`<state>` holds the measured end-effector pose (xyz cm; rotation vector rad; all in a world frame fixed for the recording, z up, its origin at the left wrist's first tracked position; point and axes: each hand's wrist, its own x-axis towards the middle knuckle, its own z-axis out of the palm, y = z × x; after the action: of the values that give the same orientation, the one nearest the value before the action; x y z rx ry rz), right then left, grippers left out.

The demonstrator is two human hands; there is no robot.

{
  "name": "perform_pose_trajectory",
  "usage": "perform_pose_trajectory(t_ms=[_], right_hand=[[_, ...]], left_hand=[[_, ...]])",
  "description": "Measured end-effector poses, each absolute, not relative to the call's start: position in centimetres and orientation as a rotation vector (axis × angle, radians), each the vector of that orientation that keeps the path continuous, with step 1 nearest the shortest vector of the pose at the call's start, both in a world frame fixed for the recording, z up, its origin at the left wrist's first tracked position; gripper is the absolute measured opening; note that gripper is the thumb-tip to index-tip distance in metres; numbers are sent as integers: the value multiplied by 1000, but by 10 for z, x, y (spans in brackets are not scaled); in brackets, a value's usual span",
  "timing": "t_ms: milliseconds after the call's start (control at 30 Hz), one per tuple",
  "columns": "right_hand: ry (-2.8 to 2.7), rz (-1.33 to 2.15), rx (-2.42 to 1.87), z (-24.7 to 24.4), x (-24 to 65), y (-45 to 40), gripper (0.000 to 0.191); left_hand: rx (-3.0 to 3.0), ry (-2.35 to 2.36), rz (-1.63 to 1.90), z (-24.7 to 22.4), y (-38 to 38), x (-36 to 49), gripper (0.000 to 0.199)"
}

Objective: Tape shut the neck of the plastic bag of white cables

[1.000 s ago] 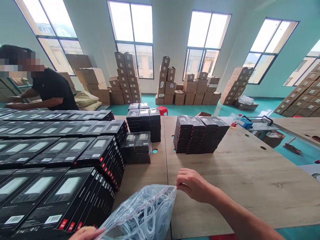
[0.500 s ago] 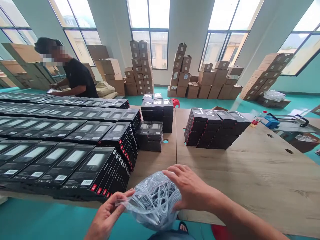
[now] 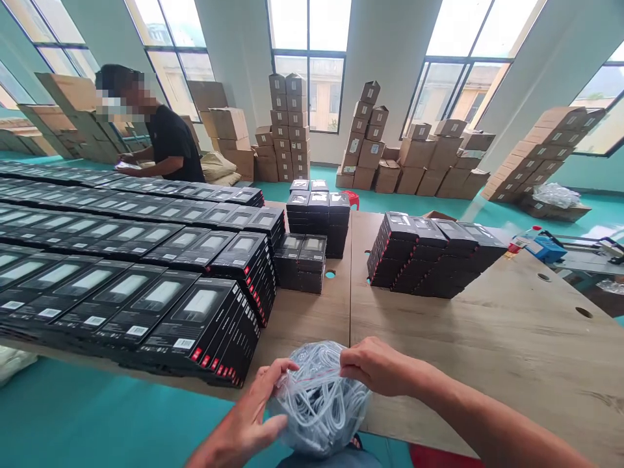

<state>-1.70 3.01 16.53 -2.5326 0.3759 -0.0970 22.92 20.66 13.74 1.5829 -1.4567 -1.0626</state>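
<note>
Plastic zip bag (image 3: 319, 406) full of white cables (image 3: 316, 396) is up in both hands, right at the near edge of the wooden table (image 3: 492, 351). Right hand (image 3: 377, 367) pinches the top of the bag with its fingers curled tight, and left hand (image 3: 246, 416) has its fingers wrapped around the side. Stacked black product boxes (image 3: 205, 318) sit just past the left hand.

Many black boxes (image 3: 199, 312) are lying in rows and stacks on the wooden table (image 3: 487, 344). Behind it, a co-worker (image 3: 173, 146) in black shirt is bending forward, and brown cardboard boxes (image 3: 287, 130) stand in high piles near the windows (image 3: 309, 91).
</note>
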Motion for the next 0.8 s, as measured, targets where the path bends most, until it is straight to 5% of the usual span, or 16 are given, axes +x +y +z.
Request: perform_pose_trajectory(t_ms=[67, 167, 400, 500, 667, 800], right_hand=[[338, -86, -2543, 167, -18, 29, 23], [275, -88, -2578, 173, -22, 24, 22], [353, -114, -2606, 180, -28, 17, 20], [346, -182, -2641, 177, -23, 19, 21], [301, -257, -2708, 172, -14, 21, 24], [363, -238, -2843, 170, -10, 26, 26]], left_hand=[[1648, -1595, -1031, 146, 203, 232, 66], [1706, -1568, -958, 150, 195, 235, 20], [1747, -1172, -953, 144, 208, 249, 35], [1888, -1399, -671, 154, 214, 245, 25], [1932, -1980, -174, 169, 195, 209, 64], [2082, -2065, -340, 146, 178, 199, 15]])
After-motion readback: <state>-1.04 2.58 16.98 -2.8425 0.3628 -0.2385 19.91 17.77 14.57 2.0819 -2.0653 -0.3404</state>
